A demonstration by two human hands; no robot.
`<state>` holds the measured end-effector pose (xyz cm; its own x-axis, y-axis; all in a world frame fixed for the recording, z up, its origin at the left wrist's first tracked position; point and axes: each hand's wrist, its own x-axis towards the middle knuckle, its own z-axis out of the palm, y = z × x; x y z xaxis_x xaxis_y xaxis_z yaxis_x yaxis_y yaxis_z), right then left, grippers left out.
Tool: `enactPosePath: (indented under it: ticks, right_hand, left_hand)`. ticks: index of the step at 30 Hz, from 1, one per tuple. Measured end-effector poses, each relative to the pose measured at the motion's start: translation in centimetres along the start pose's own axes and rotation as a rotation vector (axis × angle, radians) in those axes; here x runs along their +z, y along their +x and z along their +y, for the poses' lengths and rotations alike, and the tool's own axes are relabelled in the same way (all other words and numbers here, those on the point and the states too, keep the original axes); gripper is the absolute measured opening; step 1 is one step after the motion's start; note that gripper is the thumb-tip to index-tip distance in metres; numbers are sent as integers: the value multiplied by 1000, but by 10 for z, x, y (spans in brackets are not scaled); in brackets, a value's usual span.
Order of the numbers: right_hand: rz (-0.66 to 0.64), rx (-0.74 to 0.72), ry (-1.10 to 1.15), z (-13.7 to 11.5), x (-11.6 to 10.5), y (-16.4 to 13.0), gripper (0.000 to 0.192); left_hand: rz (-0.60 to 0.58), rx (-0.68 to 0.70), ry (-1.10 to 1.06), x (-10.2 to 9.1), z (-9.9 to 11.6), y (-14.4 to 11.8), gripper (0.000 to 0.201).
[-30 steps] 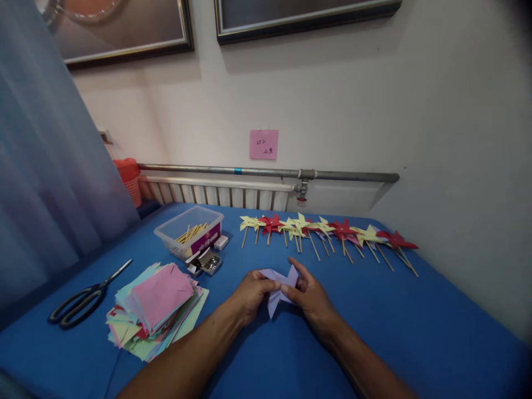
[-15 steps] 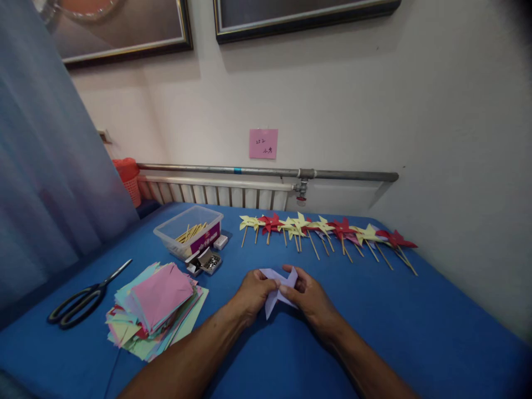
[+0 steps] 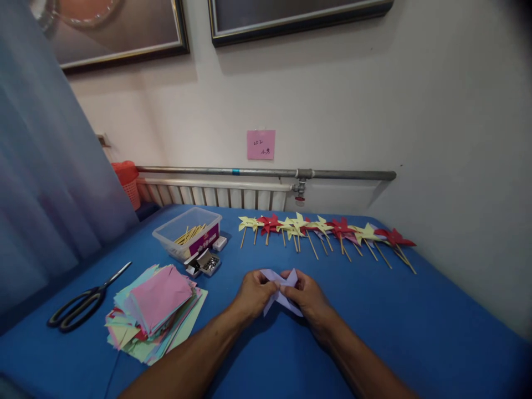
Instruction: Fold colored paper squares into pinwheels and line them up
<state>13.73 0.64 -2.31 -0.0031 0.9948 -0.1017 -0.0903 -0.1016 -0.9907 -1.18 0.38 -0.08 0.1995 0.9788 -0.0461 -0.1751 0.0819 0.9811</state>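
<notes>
Between my two hands, a lavender paper pinwheel [image 3: 286, 302] is held just above the blue table, with several of its pointed blades sticking out. My left hand [image 3: 254, 293] pinches it from the left, thumb pressed at its centre. From the other side my right hand [image 3: 310, 298] grips it, thumb also at the middle and fingers behind the paper. The fingertips hide the centre, so I cannot see whether a pin is in it. No stick shows on this pinwheel.
Finished pinwheels [image 3: 297, 223] in yellow and red lie on sticks along the back. To the left are a paper stack [image 3: 160, 299], scissors [image 3: 83, 302], a plastic tub [image 3: 191, 233] of sticks and a small open box [image 3: 210, 262] of metal pins. A radiator [image 3: 216, 194] lines the wall.
My right fingers have shifted slightly on the lavender paper, and its lower right blade now shows more. Both hands still hold it in nearly the same place.
</notes>
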Motion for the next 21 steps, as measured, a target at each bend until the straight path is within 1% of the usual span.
enactPosePath:
  ticks: [2,4,8,11,15,18,21]
  right_hand:
    - [22,26,29,-5,3,-3,43]
    - [11,52,76,-12,6,-9,38]
    - [-116,77,172,-31,12,-24,33]
    - [-130,84,203,-38,15,-31,33]
    - [-130,55,146,-31,14,-28,37]
    - [-72,30,85,-18,12,-20,41]
    - [-43,9,55,-6,10,-12,42]
  left_hand:
    - [7,8,5,0,2,0,19]
    - [15,33,12,1,5,-1,18]
    - [1,74,14,1,10,-3,19]
    - [-13,85,24,0,13,-5,19]
    - [-14,84,36,-2,14,-4,19]
    - [-16,58,31,-3,11,-2,21]
    - [-6,36,32,-4,9,-1,22]
